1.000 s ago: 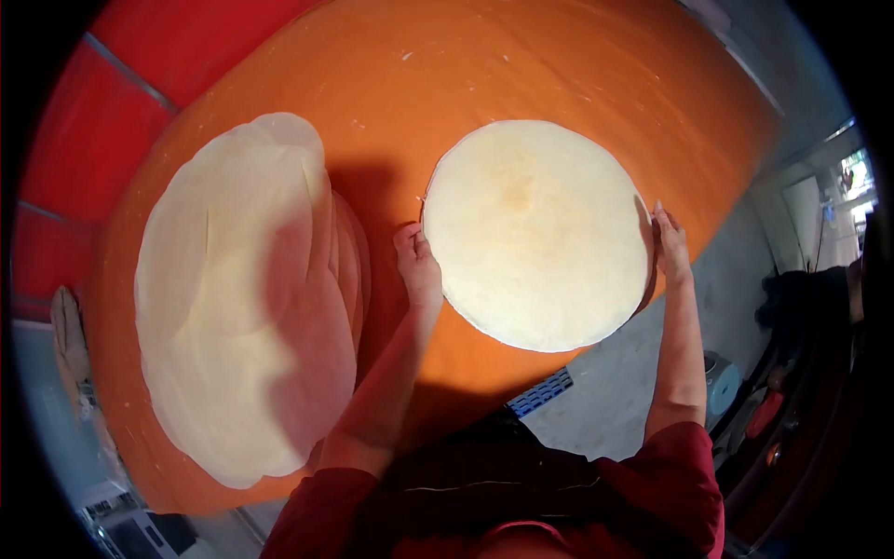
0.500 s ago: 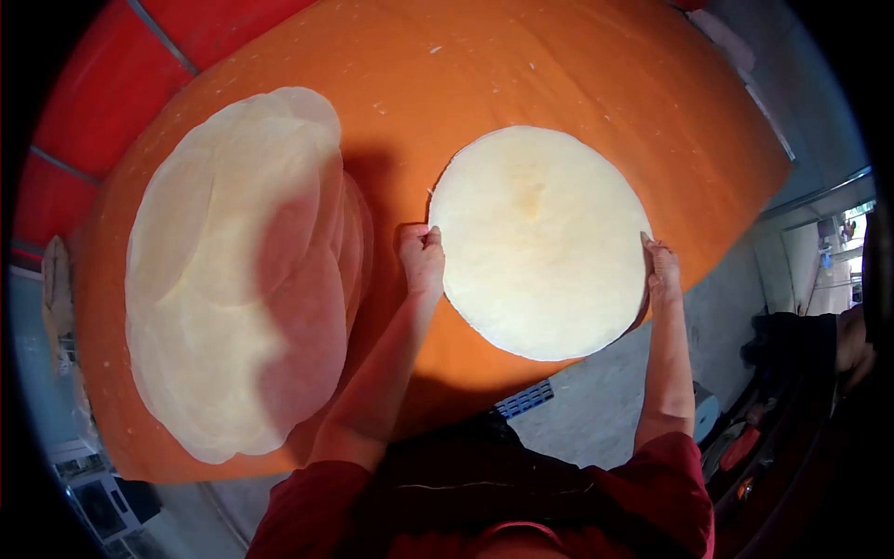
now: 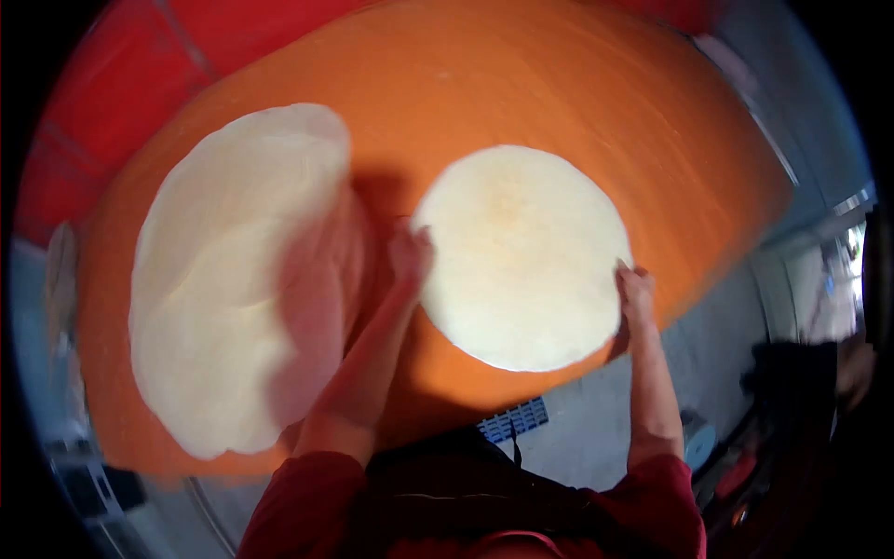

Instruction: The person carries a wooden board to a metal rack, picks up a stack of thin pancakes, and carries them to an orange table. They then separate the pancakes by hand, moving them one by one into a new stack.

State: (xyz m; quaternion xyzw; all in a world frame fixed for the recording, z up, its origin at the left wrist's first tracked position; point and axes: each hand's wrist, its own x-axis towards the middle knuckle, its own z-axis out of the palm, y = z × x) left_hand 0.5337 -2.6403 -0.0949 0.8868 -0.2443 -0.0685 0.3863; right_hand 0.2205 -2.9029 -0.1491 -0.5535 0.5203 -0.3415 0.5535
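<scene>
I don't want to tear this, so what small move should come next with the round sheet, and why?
Probably lift the round sheet slightly and ease it leftward: your left hand and right hand grip opposite edges, and overlapping sheets lie to its left on the orange surface.

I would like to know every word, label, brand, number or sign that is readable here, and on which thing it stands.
No readable text.
Round sheet: no writing visible.
Pale pile: no writing visible.
Orange table surface: no writing visible.
Bright background at the right edge: too blurred to tell whether any text is there.
</scene>
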